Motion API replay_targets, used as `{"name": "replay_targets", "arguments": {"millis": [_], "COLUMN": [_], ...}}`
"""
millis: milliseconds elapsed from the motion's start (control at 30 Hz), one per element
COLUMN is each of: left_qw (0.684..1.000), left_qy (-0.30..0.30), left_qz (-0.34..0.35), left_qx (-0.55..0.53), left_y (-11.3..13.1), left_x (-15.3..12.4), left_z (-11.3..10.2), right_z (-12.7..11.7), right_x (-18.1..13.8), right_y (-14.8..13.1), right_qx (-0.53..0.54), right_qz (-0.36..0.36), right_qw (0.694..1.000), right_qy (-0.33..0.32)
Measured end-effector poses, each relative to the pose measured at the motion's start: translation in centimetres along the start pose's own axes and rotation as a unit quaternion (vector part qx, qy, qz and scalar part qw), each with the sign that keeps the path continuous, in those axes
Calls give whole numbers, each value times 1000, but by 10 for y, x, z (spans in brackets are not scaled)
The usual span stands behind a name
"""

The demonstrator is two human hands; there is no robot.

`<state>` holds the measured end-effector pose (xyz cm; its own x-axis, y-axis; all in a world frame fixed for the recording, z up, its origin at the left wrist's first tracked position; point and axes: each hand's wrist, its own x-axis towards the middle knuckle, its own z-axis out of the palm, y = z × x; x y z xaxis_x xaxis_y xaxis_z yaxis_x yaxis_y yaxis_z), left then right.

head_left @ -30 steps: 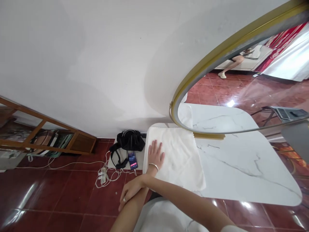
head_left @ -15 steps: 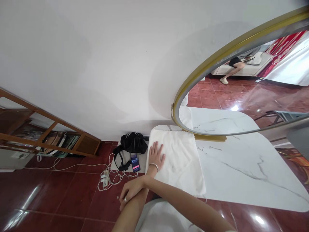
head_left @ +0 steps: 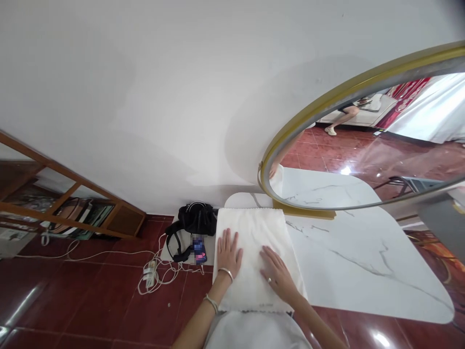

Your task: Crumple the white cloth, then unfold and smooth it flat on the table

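A white towel (head_left: 250, 228) with a scalloped edge lies over the near left end of a white marble-patterned table (head_left: 348, 261). Flat on the towel's left side rests my left hand (head_left: 228, 252), its fingers stretched out, with a bangle at the wrist and a second bracelet further up the arm. My right hand (head_left: 279, 276), wearing a ring, lies on the towel's right half with fingers extended. Neither hand grips anything. Light wrinkles show in the cloth between and above the hands.
A round gold-framed mirror (head_left: 305, 121) stands at the table's back against the wall, reflecting a seated person's legs. Left of the table are a black bag (head_left: 198, 218), a lit phone (head_left: 199, 250) and tangled white cables (head_left: 160, 276). A wooden cabinet (head_left: 125, 220) stands further left.
My right hand has left my left forearm and now lies on the towel's right side. The towel has shifted a little toward me and left on the table, and the view has tilted slightly.
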<state>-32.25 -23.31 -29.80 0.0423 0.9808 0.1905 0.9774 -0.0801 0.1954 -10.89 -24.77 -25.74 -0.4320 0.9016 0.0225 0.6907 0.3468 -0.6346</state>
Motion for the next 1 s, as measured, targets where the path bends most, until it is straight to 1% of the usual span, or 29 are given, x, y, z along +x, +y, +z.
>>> {"name": "replay_targets", "arguments": {"millis": [33, 100, 133, 167, 200, 267, 300, 333, 367, 433, 500, 600, 733, 800, 900, 1000], "left_qw": [1000, 999, 998, 993, 984, 951, 933, 920, 911, 906, 905, 898, 878, 869, 859, 860], "left_qy": [-1, -9, -10, -6, 2, 19, 23, 22, 19, 13, 12, 10, 2, 9, 21, 16], "left_qz": [-4, -23, -51, -99, -160, -286, -335, -366, -382, -384, -371, -367, -388, -396, -397, -377], "left_qx": [-8, -33, -47, -65, -84, -116, -129, -141, -152, -180, -209, -242, -280, -297, -321, -343], "left_y": [3, 9, 11, 11, 9, 1, -5, -13, -21, -36, -47, -55, -56, -56, -53, -43], "left_x": [2, 14, 23, 34, 47, 72, 84, 95, 103, 115, 121, 122, 119, 117, 116, 117], "left_z": [0, -2, -4, -6, -8, -12, -14, -16, -18, -22, -25, -26, -27, -30, -40, -55], "right_z": [3, 12, 16, 20, 23, 27, 28, 29, 30, 32, 34, 33, 27, 21, 9, -6], "right_x": [-14, -34, -40, -42, -43, -40, -37, -34, -32, -27, -25, -22, -16, -11, 1, 11], "right_y": [14, 33, 37, 39, 39, 35, 33, 30, 28, 24, 21, 19, 15, 11, 4, 1], "right_qx": [-69, -160, -188, -205, -214, -221, -222, -221, -218, -211, -201, -178, -138, -109, -59, -24], "right_qz": [-30, -47, -49, -46, -43, -37, -33, -30, -26, -15, -1, 15, 35, 49, 66, 75], "right_qw": [997, 986, 981, 978, 976, 974, 975, 975, 976, 977, 979, 982, 985, 983, 975, 967], "right_qy": [0, -4, -6, -6, -5, -3, -3, -4, -8, -17, -32, -59, -100, -139, -204, -244]}}
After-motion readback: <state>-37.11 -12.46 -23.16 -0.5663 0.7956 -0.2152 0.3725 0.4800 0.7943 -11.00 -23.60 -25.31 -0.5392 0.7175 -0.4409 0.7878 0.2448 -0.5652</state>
